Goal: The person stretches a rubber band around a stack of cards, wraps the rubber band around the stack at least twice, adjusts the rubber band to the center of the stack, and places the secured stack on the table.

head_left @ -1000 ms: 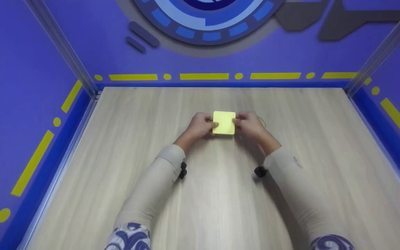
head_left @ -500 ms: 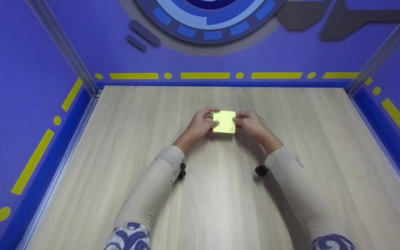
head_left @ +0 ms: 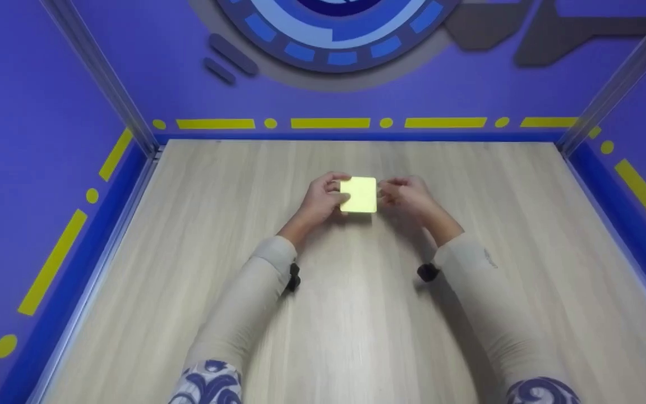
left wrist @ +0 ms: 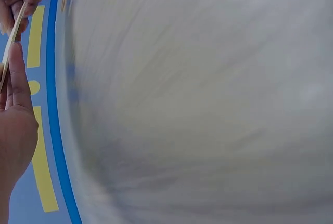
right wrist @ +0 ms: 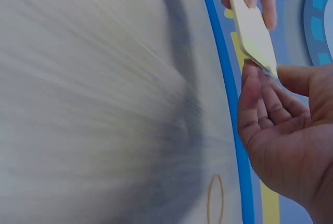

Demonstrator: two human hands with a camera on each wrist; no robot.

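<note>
A thin pale-yellow square card [head_left: 361,194] with rounded corners is held above the table; in the right wrist view the card [right wrist: 256,30] appears tilted and nearly edge-on. My left hand [head_left: 323,197] pinches its left side, thumb on the front face and fingers behind. Beside the right edge, my right hand [head_left: 407,196] has its fingers loosely bent and thumb apart, close to the card. Whether the fingertips still touch its corner, I cannot tell. On the table near the right hand lies a thin tan loop [right wrist: 215,199], like a rubber band.
The wood-grain table [head_left: 334,314] is bounded by blue-purple panels [head_left: 323,101] with yellow dashes at the back and both sides. Metal posts [head_left: 104,78] stand at the back corners. A dark wrist camera [head_left: 428,272] sits under the right sleeve.
The right hand has let go its grip on the card's right side and shifted slightly right. The card has moved a little left in my left hand, whose index finger has lifted to the top edge.
</note>
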